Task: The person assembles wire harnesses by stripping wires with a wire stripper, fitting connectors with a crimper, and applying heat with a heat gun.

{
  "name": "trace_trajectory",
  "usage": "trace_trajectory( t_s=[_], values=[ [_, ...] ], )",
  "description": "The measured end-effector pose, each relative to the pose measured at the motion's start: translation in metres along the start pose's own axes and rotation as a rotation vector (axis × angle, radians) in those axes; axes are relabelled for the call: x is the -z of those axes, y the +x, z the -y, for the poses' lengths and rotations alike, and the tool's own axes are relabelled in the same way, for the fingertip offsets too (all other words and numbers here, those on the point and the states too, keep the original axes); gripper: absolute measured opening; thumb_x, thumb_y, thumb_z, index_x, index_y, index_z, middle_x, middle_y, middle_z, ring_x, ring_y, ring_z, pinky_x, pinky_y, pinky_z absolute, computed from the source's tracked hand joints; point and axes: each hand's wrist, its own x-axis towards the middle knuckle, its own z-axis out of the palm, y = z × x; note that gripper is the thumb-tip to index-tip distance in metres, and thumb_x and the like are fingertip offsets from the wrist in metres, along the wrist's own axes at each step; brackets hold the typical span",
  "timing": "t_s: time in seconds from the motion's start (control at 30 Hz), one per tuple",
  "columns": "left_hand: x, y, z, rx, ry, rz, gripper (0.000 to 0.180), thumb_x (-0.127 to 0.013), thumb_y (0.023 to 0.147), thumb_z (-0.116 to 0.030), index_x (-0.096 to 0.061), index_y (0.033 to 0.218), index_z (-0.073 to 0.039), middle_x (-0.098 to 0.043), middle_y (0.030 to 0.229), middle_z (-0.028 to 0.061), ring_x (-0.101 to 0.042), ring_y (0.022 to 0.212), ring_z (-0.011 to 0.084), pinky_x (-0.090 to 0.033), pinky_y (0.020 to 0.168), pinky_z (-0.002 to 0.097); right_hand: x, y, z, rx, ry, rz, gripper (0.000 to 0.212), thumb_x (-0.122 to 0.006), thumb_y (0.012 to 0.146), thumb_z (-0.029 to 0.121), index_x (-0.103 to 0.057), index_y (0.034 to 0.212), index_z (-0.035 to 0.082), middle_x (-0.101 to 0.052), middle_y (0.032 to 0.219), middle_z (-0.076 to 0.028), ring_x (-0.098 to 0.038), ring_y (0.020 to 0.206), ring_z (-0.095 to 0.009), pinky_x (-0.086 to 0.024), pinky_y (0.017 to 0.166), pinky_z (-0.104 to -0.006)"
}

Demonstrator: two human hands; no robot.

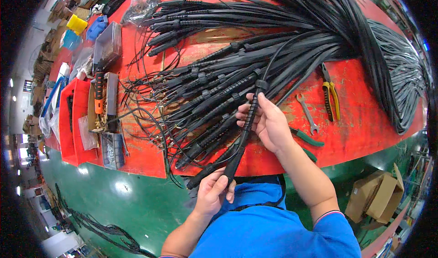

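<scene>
A black cable with a ribbed sleeve and a thicker tubular end (234, 161) slants across my front, over the table's near edge. My left hand (213, 193) is closed round its lower, thick end. Higher up, my right hand (270, 123) grips the ribbed part between thumb and fingers, just below a round black collar (261, 85). From that collar the thin cable runs up into a large pile of similar black cables (219, 86). Their ribbed ends and bare thin wires point left.
Right of the pile lie a wrench (307, 113), yellow-black pliers (330, 96) and a green-handled tool (308, 139). Leftward stand a red bin (82, 141), an orange-black screwdriver (99, 93) and a small parts bin (112, 152). Cardboard boxes (381, 196) sit on the green floor.
</scene>
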Motion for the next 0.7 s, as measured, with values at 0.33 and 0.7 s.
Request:
trace_trajectory(
  t_s=[0.33, 0.7],
  values=[
    [-0.001, 0.003, 0.003, -0.039, 0.023, -0.017, 0.053, -0.061, 0.106, -0.033, -0.051, 0.142, 0.006, -0.060, 0.082, 0.0069, -0.055, 0.062, 0.0119, -0.052, 0.054, 0.0285, 0.007, -0.009, -0.031, 0.065, -0.096, 0.063, 0.024, -0.055, 0.110, 0.031, -0.056, 0.117, 0.008, -0.066, 0.088, -0.006, -0.070, 0.074, -0.020, -0.061, 0.069, -0.0379],
    [0.000, 0.004, 0.005, -0.026, 0.058, -0.034, 0.052, -0.060, 0.107, -0.031, -0.051, 0.144, 0.006, -0.059, 0.081, 0.0056, -0.055, 0.061, 0.0115, -0.052, 0.054, 0.0282, 0.005, -0.019, -0.040, 0.111, -0.098, 0.118, 0.024, -0.055, 0.110, 0.031, -0.055, 0.118, 0.009, -0.066, 0.094, -0.007, -0.072, 0.082, -0.023, -0.062, 0.074, -0.0401]
  ],
)
